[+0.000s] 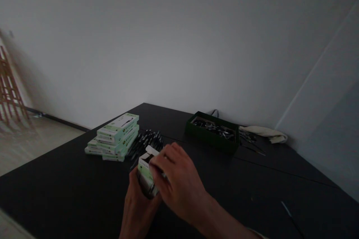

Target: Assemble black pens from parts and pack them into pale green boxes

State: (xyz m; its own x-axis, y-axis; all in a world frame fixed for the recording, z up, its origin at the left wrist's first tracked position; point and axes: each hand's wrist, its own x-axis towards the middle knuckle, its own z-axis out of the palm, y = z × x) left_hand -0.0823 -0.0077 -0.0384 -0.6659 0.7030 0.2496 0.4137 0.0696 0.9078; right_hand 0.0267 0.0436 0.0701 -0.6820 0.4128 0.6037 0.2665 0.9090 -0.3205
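Head view: box (146, 173) in both hands (138, 211) (179, 183)

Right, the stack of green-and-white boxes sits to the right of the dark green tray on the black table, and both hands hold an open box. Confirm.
No: in the head view, the stack of green-and-white boxes sits left of the dark green tray. The rest stands: the black table bears both; the left hand and right hand hold an open box.

Grey wall (179, 37), pale floor (33, 145), black table (269, 201)
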